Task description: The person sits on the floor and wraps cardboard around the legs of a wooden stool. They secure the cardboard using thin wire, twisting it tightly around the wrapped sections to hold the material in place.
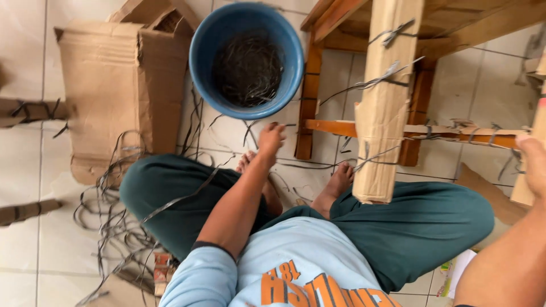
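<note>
Smooth plastic is noted on the blue bucket (199,51); matt cardboard (387,102) wraps varnished wood of the chair (310,102); floor tiles (34,250) are glossy.

Light blue tee (296,256) w/ orange print, dark green trousers (432,222), barefoot.

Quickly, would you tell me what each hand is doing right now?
Left hand: reaching toward the blue bucket, grip unclear.
Right hand: at the cardboard-wrapped leg, grip unclear.

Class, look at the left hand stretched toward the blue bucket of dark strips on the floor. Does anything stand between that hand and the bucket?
Nothing visible does. The left hand hangs just below the rim of the blue bucket, with only bare tile and a few loose dark strips on the floor between them. The wooden chair leg stands off to the side.
</note>
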